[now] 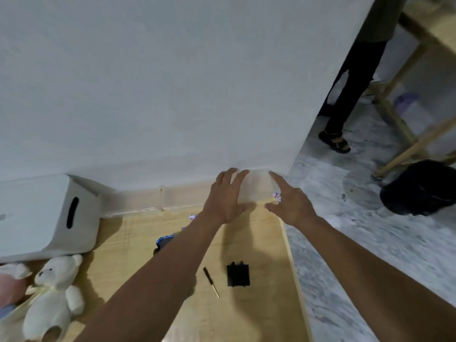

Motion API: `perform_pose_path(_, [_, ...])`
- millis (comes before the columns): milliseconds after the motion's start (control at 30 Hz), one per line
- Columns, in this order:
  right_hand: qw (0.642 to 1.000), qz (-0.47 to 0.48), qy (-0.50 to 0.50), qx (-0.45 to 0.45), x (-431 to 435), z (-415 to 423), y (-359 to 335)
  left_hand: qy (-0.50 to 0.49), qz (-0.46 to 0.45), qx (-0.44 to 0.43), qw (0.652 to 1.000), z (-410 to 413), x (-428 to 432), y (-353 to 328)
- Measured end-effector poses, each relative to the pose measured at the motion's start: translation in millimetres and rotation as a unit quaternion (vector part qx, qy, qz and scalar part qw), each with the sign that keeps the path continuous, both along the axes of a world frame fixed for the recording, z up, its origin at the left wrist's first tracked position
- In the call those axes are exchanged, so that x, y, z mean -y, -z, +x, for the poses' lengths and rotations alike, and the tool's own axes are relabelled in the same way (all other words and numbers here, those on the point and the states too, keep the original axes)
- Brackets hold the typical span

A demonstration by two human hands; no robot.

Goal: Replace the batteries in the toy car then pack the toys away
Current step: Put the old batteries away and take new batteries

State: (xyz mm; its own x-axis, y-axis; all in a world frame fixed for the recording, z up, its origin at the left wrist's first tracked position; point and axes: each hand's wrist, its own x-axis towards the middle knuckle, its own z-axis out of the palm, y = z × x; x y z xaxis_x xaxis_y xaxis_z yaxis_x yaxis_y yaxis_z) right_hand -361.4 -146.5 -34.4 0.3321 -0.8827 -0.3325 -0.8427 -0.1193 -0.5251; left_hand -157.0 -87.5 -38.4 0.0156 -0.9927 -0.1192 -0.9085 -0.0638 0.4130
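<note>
My left hand (227, 196) lies with straight, spread fingers against a small clear plastic box (256, 186) at the back right of the wooden table, by the wall. My right hand (292, 204) is at the box's right side, with a white battery (276, 196) tucked between its thumb and fingers. A second battery (192, 216) lies on the table. The blue and black toy car (164, 241) is mostly hidden behind my left forearm. A black battery cover (238, 275) and a small screwdriver (211, 282) lie nearer to me.
A white storage bin (49, 213) lies on its side at the left. A white teddy bear (54, 292) and a pink soft toy (9, 285) lie in front of it. The table edge (293, 267) runs down the right. A person's legs (345, 95) stand beyond.
</note>
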Motion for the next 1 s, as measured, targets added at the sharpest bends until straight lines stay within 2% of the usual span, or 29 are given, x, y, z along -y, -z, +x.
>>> perform_pose_path(167, [0.999,-0.025,-0.016,0.036,15,10,21,-0.019,-0.027,0.102,0.994,-14,9,29])
perform_pose_path(267, [0.997,-0.032,-0.007,0.067,17,11,34,-0.025,-0.078,0.129,0.988,-15,8,44])
perform_pose_path(400, [0.992,-0.038,0.006,0.119,18,9,48,-0.009,-0.110,0.165,0.980,-11,5,51])
perform_pose_path(467, [0.992,-0.045,-0.011,0.117,19,8,49,-0.007,-0.113,0.182,0.977,-10,5,52])
perform_pose_path(700, [0.990,-0.060,-0.060,0.117,28,4,48,0.006,-0.115,0.179,0.977,-7,7,54])
perform_pose_path(1000, [0.987,-0.017,0.014,0.161,29,3,58,0.033,-0.109,0.152,0.982,2,7,49])
